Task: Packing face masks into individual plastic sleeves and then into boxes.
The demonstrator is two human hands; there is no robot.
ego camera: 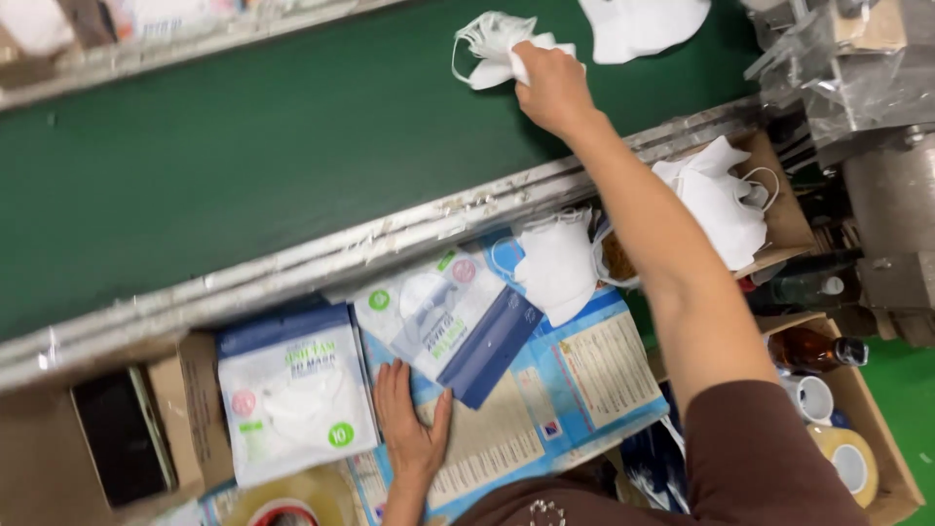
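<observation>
Green belting ran across the far side of the scene, a conveyor belt (243,156) edged by a worn metal rail (321,258). On it, toward the far right, the person's right hand (550,90) was closed on a bunch of white face masks (497,49), ear loops dangling to the left of the fingers. Another white mask (643,24) lay on the belt just beyond, at the far edge of view.

Nearer, below the rail, the left hand (411,429) lay flat with its fingers spread wide, holding nothing, pressed on a pile of blue printed mask packets (565,380) on the bench. Its fingertips touched the near edge of a tilted packet with a clear window (448,321). Just left of that hand sat a stack of filled mask packets, white with a blue top (292,399), in a cardboard box (185,409). A loose white mask (557,268) rested at the far end of the blue pile, under the outstretched right forearm.

To the right, more white masks (721,200) were heaped on a cardboard tray (784,209). Near the right corner, a box held a brown glass bottle (808,351), a white cup (810,397) and a roll of tape (849,463).
</observation>
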